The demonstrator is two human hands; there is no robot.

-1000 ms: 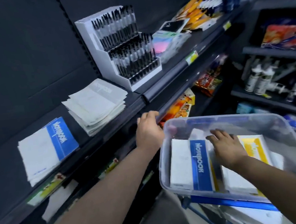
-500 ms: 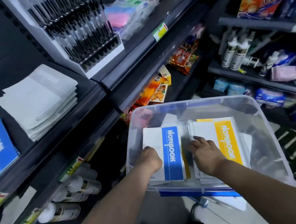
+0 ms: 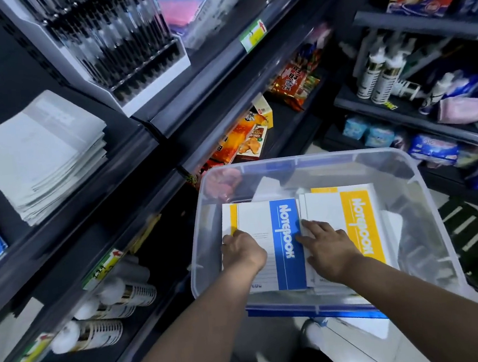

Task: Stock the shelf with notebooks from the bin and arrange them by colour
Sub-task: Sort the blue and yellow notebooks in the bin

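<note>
Both hands are reaching into the clear plastic bin (image 3: 303,160). The left hand (image 3: 243,249) is curling its fingers round the left edge of the white blue-striped notebook (image 3: 284,220). The right hand (image 3: 327,246) is lying flat, fingers straight, on the white yellow-striped notebook (image 3: 360,221) just beside it.

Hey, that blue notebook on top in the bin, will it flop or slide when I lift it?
Probably bends a little: the blue notebook looks thin and soft-covered, so lifting by the edge the left hand grips may let it droop. Its smooth cover lies on a yellow notebook, so it likely slides easily.
</note>
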